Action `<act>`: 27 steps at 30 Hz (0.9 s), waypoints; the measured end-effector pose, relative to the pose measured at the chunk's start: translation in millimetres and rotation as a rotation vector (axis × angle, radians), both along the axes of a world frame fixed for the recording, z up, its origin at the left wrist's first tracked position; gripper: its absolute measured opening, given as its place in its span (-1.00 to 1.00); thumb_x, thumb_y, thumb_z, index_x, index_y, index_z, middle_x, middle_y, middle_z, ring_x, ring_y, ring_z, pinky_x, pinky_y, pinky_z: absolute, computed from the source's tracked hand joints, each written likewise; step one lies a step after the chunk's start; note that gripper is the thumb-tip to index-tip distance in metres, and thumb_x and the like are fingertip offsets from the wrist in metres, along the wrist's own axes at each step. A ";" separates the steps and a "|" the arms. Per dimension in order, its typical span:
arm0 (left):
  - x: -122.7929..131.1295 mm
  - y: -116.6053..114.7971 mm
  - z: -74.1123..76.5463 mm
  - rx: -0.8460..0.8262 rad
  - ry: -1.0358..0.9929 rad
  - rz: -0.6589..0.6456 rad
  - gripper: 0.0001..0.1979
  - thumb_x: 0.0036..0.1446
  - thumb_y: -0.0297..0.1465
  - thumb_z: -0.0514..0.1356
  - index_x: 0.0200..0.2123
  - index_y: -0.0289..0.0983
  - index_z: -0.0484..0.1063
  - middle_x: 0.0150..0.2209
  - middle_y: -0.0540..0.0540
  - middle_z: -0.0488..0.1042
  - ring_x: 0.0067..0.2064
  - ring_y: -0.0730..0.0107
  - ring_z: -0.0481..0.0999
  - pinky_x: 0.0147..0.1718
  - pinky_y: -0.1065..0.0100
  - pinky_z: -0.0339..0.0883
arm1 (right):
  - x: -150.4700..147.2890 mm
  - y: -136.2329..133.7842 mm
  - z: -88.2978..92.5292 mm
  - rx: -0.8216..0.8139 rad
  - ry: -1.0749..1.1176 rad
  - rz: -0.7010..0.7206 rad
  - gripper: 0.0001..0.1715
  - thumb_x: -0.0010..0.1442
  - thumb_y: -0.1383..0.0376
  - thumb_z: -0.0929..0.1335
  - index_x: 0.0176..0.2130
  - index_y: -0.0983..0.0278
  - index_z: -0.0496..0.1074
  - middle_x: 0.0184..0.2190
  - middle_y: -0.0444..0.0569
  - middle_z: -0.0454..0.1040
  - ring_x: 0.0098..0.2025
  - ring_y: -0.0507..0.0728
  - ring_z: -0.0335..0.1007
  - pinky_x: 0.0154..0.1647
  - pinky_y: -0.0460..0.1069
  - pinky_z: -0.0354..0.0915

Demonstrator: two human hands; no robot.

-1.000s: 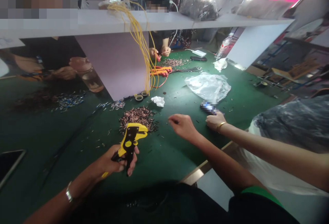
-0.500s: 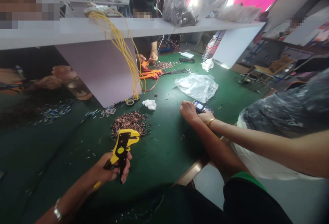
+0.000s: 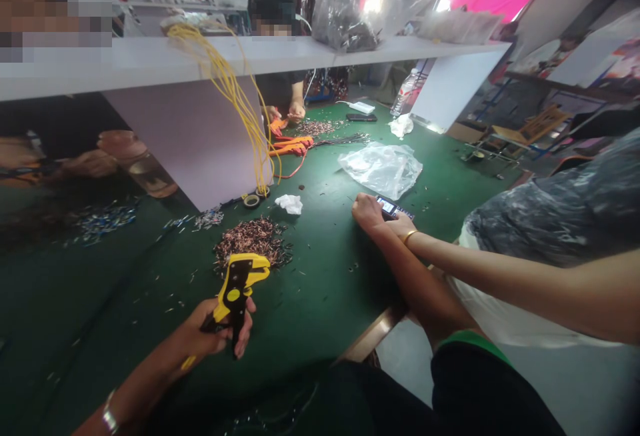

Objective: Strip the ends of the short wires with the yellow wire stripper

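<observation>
My left hand is closed around the handles of a yellow and black wire stripper, held jaws up above the green table. My right hand is stretched forward, with its fingers curled against the left end of a small phone that has a lit screen. A co-worker's hand with a gold bracelet lies against the phone from the right, touching my wrist. A heap of stripped copper wire ends lies just beyond the stripper.
A white shelf on a white panel spans the table, with yellow wires hanging off it. Clear plastic bag, crumpled tissue, tape rolls and orange tools lie farther off. Other people work across the table. A large bag fills the right.
My right hand moved away from the copper heap to the right, up to the phone and the co-worker's hand. The phone's screen has come into sight. My left hand keeps the stripper.
</observation>
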State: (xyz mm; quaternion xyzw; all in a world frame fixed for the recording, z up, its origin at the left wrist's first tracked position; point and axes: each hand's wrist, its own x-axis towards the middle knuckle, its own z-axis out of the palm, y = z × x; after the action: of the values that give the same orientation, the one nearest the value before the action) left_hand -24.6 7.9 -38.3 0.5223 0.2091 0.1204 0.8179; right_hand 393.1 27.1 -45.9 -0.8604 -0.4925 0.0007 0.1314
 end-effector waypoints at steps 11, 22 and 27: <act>2.0 -0.4 6.9 -0.064 -0.090 0.017 -0.61 -0.01 -0.46 0.31 -0.06 -0.34 0.41 -0.37 -0.12 0.48 -0.42 0.29 0.49 -0.40 0.22 0.39 | -114.5 -18.8 21.6 0.096 0.215 0.415 -0.76 0.16 0.44 0.31 -0.39 0.26 0.56 -0.38 -0.04 0.63 -0.34 0.09 0.48 -0.15 -0.03 0.27; -4.6 -7.1 19.4 -0.117 -0.178 0.193 -0.54 -0.13 -0.54 0.21 -0.06 -0.36 0.38 -0.39 -0.11 0.44 -0.43 0.31 0.45 -0.41 0.22 0.37 | -169.2 -50.1 30.0 0.722 0.403 0.836 -0.80 0.22 0.41 0.30 -0.36 0.23 0.51 -0.54 -0.14 0.54 -0.54 0.03 0.41 0.23 0.23 0.25; -3.6 -9.0 25.3 -0.120 -0.205 0.156 -0.54 -0.14 -0.53 0.22 -0.07 -0.35 0.39 -0.40 -0.09 0.44 -0.44 0.33 0.44 -0.40 0.21 0.38 | -182.4 -48.9 30.6 0.703 0.436 0.837 -0.80 0.21 0.42 0.30 -0.38 0.23 0.50 -0.52 -0.12 0.57 -0.53 0.04 0.44 0.17 0.24 0.33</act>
State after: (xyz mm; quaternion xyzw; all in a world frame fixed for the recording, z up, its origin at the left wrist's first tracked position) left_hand -28.2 -1.1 -13.0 0.4396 0.1711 0.2235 0.8530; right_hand 210.7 -21.8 -15.3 -0.4777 -0.7224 0.0662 0.4956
